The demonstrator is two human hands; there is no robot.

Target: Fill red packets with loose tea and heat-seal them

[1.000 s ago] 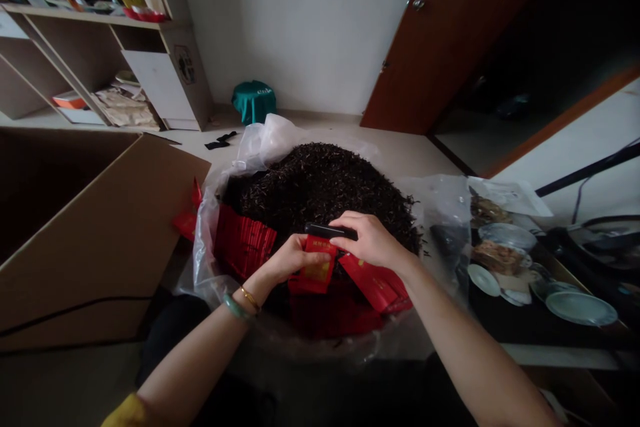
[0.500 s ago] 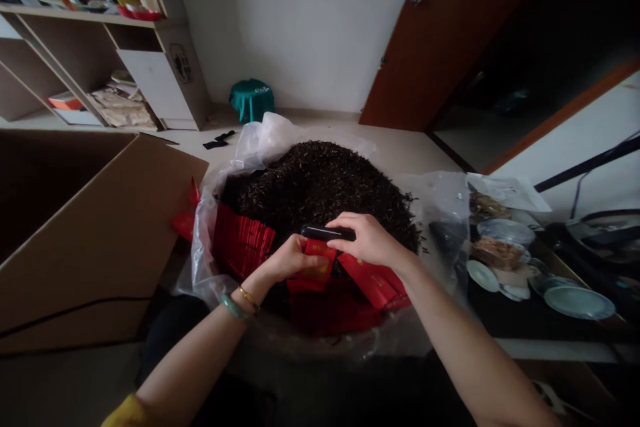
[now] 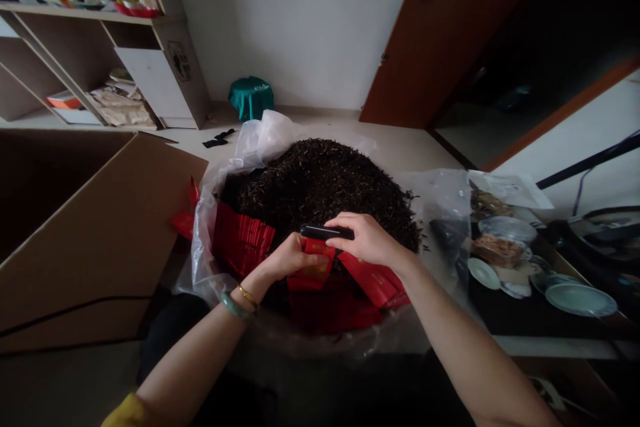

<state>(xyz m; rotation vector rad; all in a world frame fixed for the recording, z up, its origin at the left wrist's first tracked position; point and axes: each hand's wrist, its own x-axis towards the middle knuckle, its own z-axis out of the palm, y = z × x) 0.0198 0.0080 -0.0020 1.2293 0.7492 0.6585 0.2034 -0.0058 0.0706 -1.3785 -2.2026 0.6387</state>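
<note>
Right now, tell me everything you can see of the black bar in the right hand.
The black bar is slim, straight and dark, with a smooth, faintly glossy, plastic-looking surface. It lies roughly level. The right hand wraps over its right end, while its lower edge appears to meet the top of a red packet held by the left hand. Its underside is hidden.

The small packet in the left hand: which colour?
Red packet with gold print, head view.

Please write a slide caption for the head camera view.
Left hand holds a red packet, right hand a black tool, above loose tea in a plastic bag.
</note>
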